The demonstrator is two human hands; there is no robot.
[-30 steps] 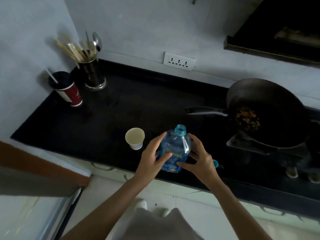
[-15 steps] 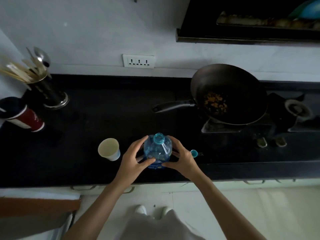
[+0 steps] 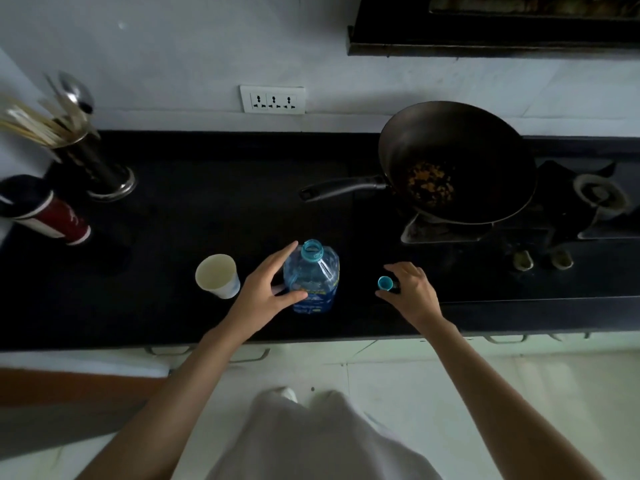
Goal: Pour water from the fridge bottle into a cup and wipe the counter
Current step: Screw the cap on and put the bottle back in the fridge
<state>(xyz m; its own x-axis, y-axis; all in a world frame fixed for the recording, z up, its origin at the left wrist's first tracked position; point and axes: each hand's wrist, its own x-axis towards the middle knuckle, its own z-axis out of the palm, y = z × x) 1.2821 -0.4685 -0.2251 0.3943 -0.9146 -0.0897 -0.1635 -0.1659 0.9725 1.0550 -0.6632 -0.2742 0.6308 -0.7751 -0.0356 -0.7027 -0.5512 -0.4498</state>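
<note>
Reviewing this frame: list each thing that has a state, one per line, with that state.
bottle: upright on the counter, uncapped.
cap: off the bottle, on the counter at the right hand's fingertips.
paper cup: upright, contents not discernible.
left hand: around the bottle's side.
right hand: at the cap, grip unclear.
pan: on the stove, food inside.
</note>
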